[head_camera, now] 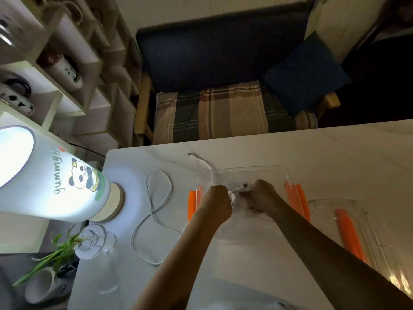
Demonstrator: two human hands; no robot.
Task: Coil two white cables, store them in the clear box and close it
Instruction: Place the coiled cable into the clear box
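A clear box [252, 170] with orange side clips stands on the white marble table [335, 157]. Both my hands are over its inside. My left hand [218, 203] is closed around a white cable [204, 163], whose far end with a plug trails over the box's back-left rim onto the table. My right hand [260, 196] pinches the same cable's other plug end between the two hands. A second white cable [156, 211] lies loose in wide loops on the table, left of the box. The clear lid [366, 233] with an orange clip lies to the right.
A lit lamp [51, 184] with a panda print stands at the table's left end. A glass vase [96, 241] with green stems and a white mug [44, 287] sit near the front left. A bench with a plaid cushion stands beyond the table.
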